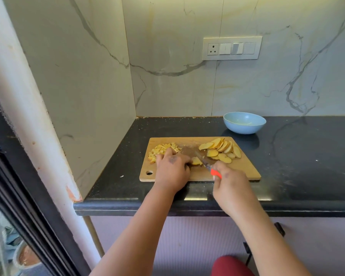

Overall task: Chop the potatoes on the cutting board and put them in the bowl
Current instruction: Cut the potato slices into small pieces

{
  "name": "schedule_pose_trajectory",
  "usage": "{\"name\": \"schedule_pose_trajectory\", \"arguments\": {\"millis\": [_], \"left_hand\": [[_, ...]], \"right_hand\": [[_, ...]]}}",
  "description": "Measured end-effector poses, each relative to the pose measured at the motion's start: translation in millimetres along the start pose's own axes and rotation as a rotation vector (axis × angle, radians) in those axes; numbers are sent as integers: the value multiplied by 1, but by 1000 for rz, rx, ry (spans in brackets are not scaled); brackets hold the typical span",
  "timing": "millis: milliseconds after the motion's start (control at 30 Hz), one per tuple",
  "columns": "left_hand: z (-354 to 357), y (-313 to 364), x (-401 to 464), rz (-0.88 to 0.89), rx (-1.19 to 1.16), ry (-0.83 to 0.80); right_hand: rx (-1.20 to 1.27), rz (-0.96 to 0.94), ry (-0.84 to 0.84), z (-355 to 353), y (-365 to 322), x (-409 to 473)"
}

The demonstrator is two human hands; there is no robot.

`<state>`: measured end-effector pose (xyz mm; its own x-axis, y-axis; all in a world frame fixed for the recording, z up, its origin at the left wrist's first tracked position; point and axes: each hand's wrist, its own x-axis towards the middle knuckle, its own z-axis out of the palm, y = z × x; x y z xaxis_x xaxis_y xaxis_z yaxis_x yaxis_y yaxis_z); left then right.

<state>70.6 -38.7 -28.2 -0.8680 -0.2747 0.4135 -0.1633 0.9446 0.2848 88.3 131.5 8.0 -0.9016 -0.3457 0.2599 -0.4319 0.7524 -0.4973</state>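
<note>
The left hand [172, 166] lies over the near-left part of the board [247, 172], fingers curled down onto a small stack of slices [196, 161] that it pins at its fingertips. The right hand [227, 180] is clenched round the red handle of the knife [205, 163], whose blade runs up and left toward that stack, touching or just beside it; motion blur hides the exact contact.

Diced pieces [163, 149] sit in a heap at the board's far-left, partly under the left hand. A fan of uncut slices [221, 149] fills the far-right part. The blue bowl [244, 122] stands on the tabletop [297, 156] beyond the board's far-right corner, apart from it, and looks to hold no potato yet.

So the job seems roughly midway through chopping, with nothing transferred.

Risks from here:
- The blade works very close to the left fingertips; a slip on the wet slices could nick them.
- The pinned stack is small and could skid or splay under the blade, giving uneven cuts.
- The dice heap lies near the board's left edge, so a nudge from the hand could push pieces onto the tabletop.
- The bowl is well away from the dice, so carrying them over may drop some.
</note>
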Motion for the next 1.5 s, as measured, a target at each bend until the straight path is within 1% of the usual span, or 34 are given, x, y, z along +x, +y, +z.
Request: {"name": "schedule_pose_trajectory", "arguments": {"millis": [133,300,433,533,567,633,733,800,933,1067,1167,1300,1400,1433,1500], "left_hand": [[1,0,1,2,13,10],[1,0,1,-23,11,7],[0,0,0,-32,36,-14],[-1,0,0,-34,28,-32],[-1,1,0,-31,19,-33],[-2,0,-1,-29,-11,-21],[-2,-2,-1,-42,-56,18],[-1,-3,-1,-48,-60,10],[1,-3,0,-49,-48,26],[1,-2,-1,-47,-41,36],[0,-1,-1,-35,-23,35],[1,-1,-1,-47,12,14],[-1,-2,-1,-50,-12,-1],[-1,-2,-1,-48,-22,-4],[-2,-2,-1,-56,-48,-3]], "right_hand": [[-97,38,-77,9,-11,1],[-252,16,-186,8,-39,10],[-246,70,-275,-24,-41,19],[-300,57,-349,-51,-31,12],[-318,40,-349,-56,-27,8],[-280,12,-275,-57,-17,2],[-68,1,-65,-37,-6,-4],[-21,-8,-15,-18,-2,-3],[-63,15,-63,5,-4,-2],[-139,38,-113,10,-12,1],[-221,18,-161,9,-28,9],[-274,35,-260,-13,-43,14],[-312,47,-335,-44,-35,5],[-317,37,-330,-51,-30,1],[-267,6,-250,-55,-21,-4]]}}
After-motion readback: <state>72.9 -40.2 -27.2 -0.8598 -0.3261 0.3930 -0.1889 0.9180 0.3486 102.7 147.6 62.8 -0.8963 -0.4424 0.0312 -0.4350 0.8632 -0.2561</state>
